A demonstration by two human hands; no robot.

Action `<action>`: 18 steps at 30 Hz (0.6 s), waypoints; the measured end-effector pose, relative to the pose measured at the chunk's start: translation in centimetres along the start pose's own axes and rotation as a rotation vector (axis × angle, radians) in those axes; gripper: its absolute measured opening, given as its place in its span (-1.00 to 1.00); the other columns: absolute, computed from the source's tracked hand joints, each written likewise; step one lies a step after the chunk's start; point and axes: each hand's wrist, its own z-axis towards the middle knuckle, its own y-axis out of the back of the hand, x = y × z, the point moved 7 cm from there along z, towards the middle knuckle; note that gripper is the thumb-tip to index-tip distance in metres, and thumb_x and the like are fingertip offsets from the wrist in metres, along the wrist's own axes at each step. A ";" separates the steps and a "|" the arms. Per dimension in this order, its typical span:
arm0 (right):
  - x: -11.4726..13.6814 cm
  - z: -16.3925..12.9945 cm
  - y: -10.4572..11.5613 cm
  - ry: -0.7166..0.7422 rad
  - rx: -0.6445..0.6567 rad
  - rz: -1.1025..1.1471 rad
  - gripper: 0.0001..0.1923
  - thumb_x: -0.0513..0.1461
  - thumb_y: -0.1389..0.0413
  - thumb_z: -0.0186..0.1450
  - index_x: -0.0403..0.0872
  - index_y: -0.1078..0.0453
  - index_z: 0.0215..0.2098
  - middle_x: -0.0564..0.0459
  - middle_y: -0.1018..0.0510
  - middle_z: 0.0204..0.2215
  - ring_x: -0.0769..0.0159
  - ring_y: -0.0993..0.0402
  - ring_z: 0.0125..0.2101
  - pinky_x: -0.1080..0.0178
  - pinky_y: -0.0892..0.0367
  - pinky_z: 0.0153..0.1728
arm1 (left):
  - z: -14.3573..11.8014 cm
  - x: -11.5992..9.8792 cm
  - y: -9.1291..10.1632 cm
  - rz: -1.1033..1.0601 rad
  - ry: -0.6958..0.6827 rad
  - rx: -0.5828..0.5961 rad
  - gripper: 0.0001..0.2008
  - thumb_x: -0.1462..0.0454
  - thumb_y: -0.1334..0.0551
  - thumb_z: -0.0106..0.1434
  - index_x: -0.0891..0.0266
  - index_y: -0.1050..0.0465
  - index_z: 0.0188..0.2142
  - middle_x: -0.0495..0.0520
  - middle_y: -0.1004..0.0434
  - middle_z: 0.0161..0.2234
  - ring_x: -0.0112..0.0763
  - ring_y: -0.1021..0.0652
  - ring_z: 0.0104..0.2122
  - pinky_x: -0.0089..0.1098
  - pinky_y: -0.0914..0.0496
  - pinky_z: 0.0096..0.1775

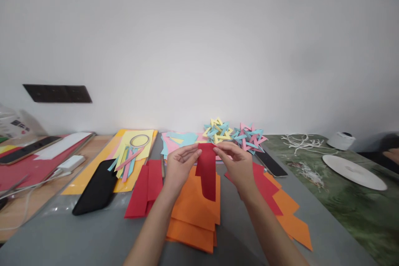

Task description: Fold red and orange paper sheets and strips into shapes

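A strip of red paper (208,172) hangs folded between my two hands, its long part curving down toward me. My left hand (183,160) pinches its upper left corner between thumb and fingers. At the upper right corner, my right hand (235,160) grips the same paper in a pinch. Below lies a stack of orange paper (193,212) on the grey table. Folded red paper (145,191) rests left of that stack. Past my right forearm are more red sheets (266,189) and cut orange pieces (293,220), fanned out.
Two folded paper stars (218,131) stand near the wall. A black case (96,187) and paper strips (127,162) with a tape roll (139,141) lie left. To the right are a phone (271,164), white cord (304,143) and a white disc (353,171).
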 end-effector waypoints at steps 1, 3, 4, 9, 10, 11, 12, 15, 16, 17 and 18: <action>0.0 0.0 0.0 -0.001 -0.004 -0.007 -0.92 -0.22 -0.12 0.07 -0.06 -0.42 -0.46 0.03 -0.49 -0.42 0.29 -0.42 -0.38 0.24 -0.35 -0.37 | -0.1 -0.1 0.0 0.001 -0.010 -0.004 -0.67 0.25 -0.28 -0.05 0.30 -0.42 -0.24 0.17 -0.52 -0.29 -0.28 -0.51 -0.29 -0.38 -0.42 -0.32; 0.0 0.0 0.0 -0.011 -0.014 -0.018 -0.91 -0.21 -0.11 0.08 -0.06 -0.42 -0.44 0.03 -0.49 -0.44 0.30 -0.42 -0.41 0.24 -0.35 -0.38 | -0.1 -0.3 0.0 -0.003 -0.037 -0.024 -0.69 0.25 -0.28 -0.06 0.28 -0.41 -0.26 0.14 -0.52 -0.31 -0.30 -0.51 -0.30 -0.42 -0.42 -0.34; 0.0 -0.1 0.0 -0.015 -0.019 -0.021 -0.90 -0.21 -0.11 0.08 -0.06 -0.42 -0.44 0.03 -0.49 -0.44 0.30 -0.41 -0.41 0.24 -0.35 -0.38 | -0.2 -0.4 0.1 -0.006 -0.050 -0.033 -0.72 0.25 -0.28 -0.06 0.27 -0.41 -0.30 0.12 -0.52 -0.33 -0.32 -0.51 -0.31 -0.44 -0.41 -0.36; 0.3 -0.2 -0.1 -0.015 -0.017 -0.022 -0.90 -0.20 -0.10 0.09 -0.06 -0.41 -0.45 0.02 -0.48 -0.44 0.30 -0.41 -0.41 0.24 -0.35 -0.39 | 0.0 -0.3 0.1 -0.009 -0.038 -0.036 -0.77 0.24 -0.30 -0.10 0.27 -0.40 -0.41 0.08 -0.52 -0.40 -0.35 -0.52 -0.35 -0.47 -0.40 -0.39; 0.4 -0.2 -0.1 -0.015 -0.015 -0.022 -0.90 -0.20 -0.10 0.09 -0.06 -0.41 -0.45 0.02 -0.48 -0.44 0.30 -0.41 -0.41 0.24 -0.35 -0.39 | 0.0 -0.2 0.1 -0.009 -0.025 -0.037 -0.77 0.24 -0.31 -0.11 0.28 -0.40 -0.41 0.08 -0.52 -0.41 -0.34 -0.52 -0.35 -0.46 -0.40 -0.39; 0.4 -0.2 -0.1 -0.016 -0.014 -0.022 -0.90 -0.20 -0.10 0.08 -0.06 -0.41 -0.45 0.02 -0.49 -0.44 0.29 -0.42 -0.41 0.24 -0.35 -0.39 | 0.0 -0.1 0.1 -0.009 -0.014 -0.041 -0.76 0.23 -0.31 -0.12 0.28 -0.41 -0.42 0.08 -0.52 -0.41 -0.34 -0.52 -0.36 -0.46 -0.40 -0.39; 0.4 -0.2 -0.1 -0.020 -0.014 -0.021 -0.89 -0.20 -0.10 0.08 -0.06 -0.41 -0.45 0.02 -0.49 -0.44 0.29 -0.42 -0.40 0.24 -0.35 -0.38 | 0.1 -0.1 0.2 -0.008 -0.006 -0.046 -0.76 0.23 -0.32 -0.13 0.28 -0.42 -0.43 0.08 -0.53 -0.42 -0.34 -0.52 -0.37 -0.46 -0.40 -0.39; 0.0 -0.2 0.0 -0.069 -0.006 0.005 -0.88 -0.19 -0.13 0.06 -0.06 -0.40 -0.43 0.02 -0.50 -0.46 0.27 -0.43 -0.41 0.23 -0.35 -0.39 | 0.0 -0.1 0.1 0.003 0.002 -0.041 -0.77 0.23 -0.31 -0.12 0.29 -0.44 -0.43 0.10 -0.53 -0.42 -0.35 -0.52 -0.38 -0.45 -0.40 -0.39; -0.2 -0.2 -0.1 -0.091 0.001 0.020 -0.87 -0.18 -0.14 0.05 -0.06 -0.40 -0.42 0.02 -0.51 -0.47 0.26 -0.43 -0.41 0.23 -0.35 -0.40 | 0.0 -0.1 0.1 0.008 0.003 -0.037 -0.77 0.23 -0.30 -0.11 0.30 -0.44 -0.43 0.10 -0.53 -0.42 -0.35 -0.52 -0.38 -0.44 -0.40 -0.39; -0.4 -0.2 -0.1 -0.112 0.008 0.034 -0.86 -0.18 -0.14 0.05 -0.06 -0.40 -0.41 0.02 -0.51 -0.48 0.26 -0.44 -0.42 0.23 -0.35 -0.40 | 0.0 -0.1 0.1 0.013 0.005 -0.032 -0.78 0.23 -0.30 -0.10 0.30 -0.44 -0.42 0.10 -0.53 -0.43 -0.35 -0.52 -0.39 -0.44 -0.40 -0.39; -0.5 -0.1 -0.2 -0.130 0.017 0.046 -0.85 -0.18 -0.14 0.05 -0.06 -0.39 -0.41 0.02 -0.51 -0.49 0.26 -0.44 -0.42 0.23 -0.34 -0.39 | 0.0 -0.1 0.1 0.016 0.007 -0.029 -0.78 0.23 -0.30 -0.10 0.30 -0.44 -0.42 0.10 -0.53 -0.43 -0.35 -0.52 -0.39 -0.44 -0.40 -0.39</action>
